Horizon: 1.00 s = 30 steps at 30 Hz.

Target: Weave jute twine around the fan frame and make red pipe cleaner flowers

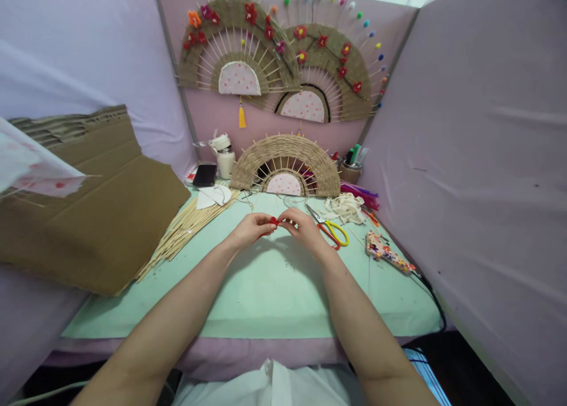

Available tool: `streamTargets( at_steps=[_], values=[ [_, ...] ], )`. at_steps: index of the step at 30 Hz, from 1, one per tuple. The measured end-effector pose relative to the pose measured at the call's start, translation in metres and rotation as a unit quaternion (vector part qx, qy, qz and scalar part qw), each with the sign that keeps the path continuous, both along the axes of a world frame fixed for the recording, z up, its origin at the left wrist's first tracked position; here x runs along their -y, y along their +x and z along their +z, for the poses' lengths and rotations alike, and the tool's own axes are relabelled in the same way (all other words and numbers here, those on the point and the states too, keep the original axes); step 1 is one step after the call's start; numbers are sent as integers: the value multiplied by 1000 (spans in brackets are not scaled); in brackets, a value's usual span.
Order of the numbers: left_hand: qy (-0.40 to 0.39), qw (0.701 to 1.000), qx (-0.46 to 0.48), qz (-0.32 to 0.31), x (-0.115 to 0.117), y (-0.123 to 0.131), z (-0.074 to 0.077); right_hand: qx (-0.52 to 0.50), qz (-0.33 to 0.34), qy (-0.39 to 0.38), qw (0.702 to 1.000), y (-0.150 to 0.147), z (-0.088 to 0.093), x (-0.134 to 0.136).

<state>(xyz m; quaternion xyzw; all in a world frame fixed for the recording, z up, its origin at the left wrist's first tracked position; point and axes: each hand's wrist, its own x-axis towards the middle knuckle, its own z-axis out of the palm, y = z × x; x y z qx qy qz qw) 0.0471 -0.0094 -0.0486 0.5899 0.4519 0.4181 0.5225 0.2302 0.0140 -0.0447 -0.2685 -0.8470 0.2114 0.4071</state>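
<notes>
head view: scissors (328,223) near right hand (302,226)

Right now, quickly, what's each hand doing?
Left hand: closed, pinching a small red piece.
Right hand: closed, pinched at the same small red piece.

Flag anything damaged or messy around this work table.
The brown cardboard at the left looks damaged: its top edge is ragged, with corrugation exposed. Beyond the scissors, the off-white strands lie in a loose tangle, which looks untidy.

A white bottle (226,164) stands just beside a dark phone (205,175)
</notes>
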Motion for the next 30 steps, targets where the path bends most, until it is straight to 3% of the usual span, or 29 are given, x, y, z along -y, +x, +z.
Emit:
streamTargets(
  at_steps=[6, 12, 16, 20, 24, 28, 30],
  values=[
    [16, 998, -19, 51, 0, 5, 1, 36, -24, 24, 999, -1, -1, 0],
    [40, 994, -42, 92, 1, 9, 0, 43, -47, -10, 998, -5, -5, 0],
    [75, 990, -48, 110, 1, 10, -4, 10, -54, -68, 996, -7, -8, 1],
    [106, 984, -55, 131, 3, 15, -6, -23, -54, -187, 981, -8, -9, 0],
    [169, 966, -141, 134, 9, 21, -8, -56, -47, -370, 926, -7, -10, -2],
    [296, 912, -263, 110, 17, 26, -7, -131, 12, -576, 807, -6, -10, -3],
    [311, 907, -260, 113, 19, 27, -5, -158, 39, -616, 771, -6, -7, -3]
  ],
)
